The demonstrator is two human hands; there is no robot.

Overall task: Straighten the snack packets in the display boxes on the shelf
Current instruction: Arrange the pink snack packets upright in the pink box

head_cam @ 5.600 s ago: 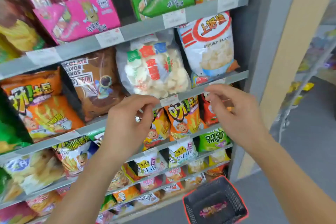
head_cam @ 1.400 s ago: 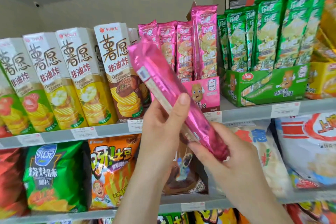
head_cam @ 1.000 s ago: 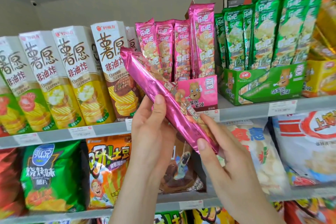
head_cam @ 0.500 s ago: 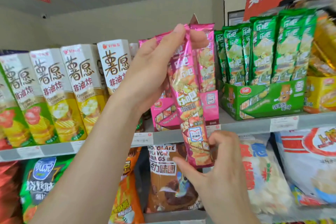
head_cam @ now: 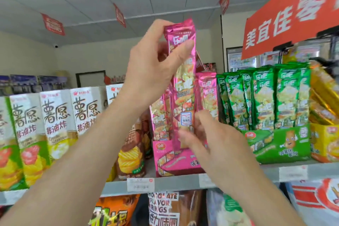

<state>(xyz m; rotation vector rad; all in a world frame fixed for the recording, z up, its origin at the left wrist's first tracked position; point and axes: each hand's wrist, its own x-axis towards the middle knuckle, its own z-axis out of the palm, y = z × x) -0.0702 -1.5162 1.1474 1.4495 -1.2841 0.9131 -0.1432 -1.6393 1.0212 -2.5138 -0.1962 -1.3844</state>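
A long pink snack packet (head_cam: 184, 86) stands upright in front of the pink display box (head_cam: 174, 159) on the shelf. My left hand (head_cam: 152, 68) pinches the packet near its top edge. My right hand (head_cam: 211, 139) holds its lower end with curled fingers, just above the box's front. Other pink packets (head_cam: 207, 91) stand inside the box behind it. Beside it on the right a green display box (head_cam: 280, 145) holds a row of upright green packets (head_cam: 264, 95).
White and yellow chip cartons (head_cam: 55, 126) line the shelf at left. A yellow display box (head_cam: 324, 141) with slanted gold packets sits far right. The grey shelf edge (head_cam: 176, 182) carries price tags. Larger snack bags fill the shelf below.
The pink packet went from slanted to upright and rose higher. My left hand moved to its top, my right hand to its bottom near the pink box. The view tilted upward.
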